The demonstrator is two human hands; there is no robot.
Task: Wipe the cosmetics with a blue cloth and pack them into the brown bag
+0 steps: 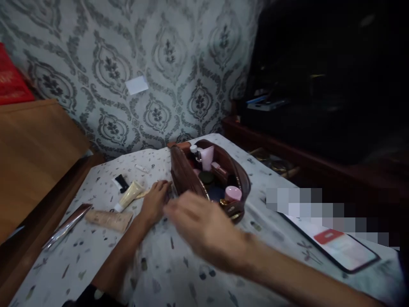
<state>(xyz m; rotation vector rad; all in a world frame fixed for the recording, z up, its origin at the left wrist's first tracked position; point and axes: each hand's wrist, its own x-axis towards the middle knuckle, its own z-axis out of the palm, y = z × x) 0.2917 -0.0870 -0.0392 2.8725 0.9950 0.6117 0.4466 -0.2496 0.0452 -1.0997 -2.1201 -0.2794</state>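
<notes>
A brown cosmetic bag [188,179] stands unzipped on the cloth. Inside it are a pink-lidded jar [233,193], a pale pink tube [207,157], a white-capped bottle [194,149] and other cosmetics. My left hand [156,199] is by the bag's left side, fingers bent; what they hold, if anything, is hidden. In front of the bag, my right hand [204,226] is closed and blurred, its fingertips close to the left hand; I cannot make out anything in it. Left of my left hand lie a cream tube [130,195], a beige tube [110,219] and a small black-and-white tube [120,183].
A silver tube [67,226] lies near the left edge of the patterned tablecloth [172,273]. A small white stick [142,168] is farther back. On the right rests a lit phone [332,243]. A brown cardboard box [35,153] stands left, a dark screen [319,85] right.
</notes>
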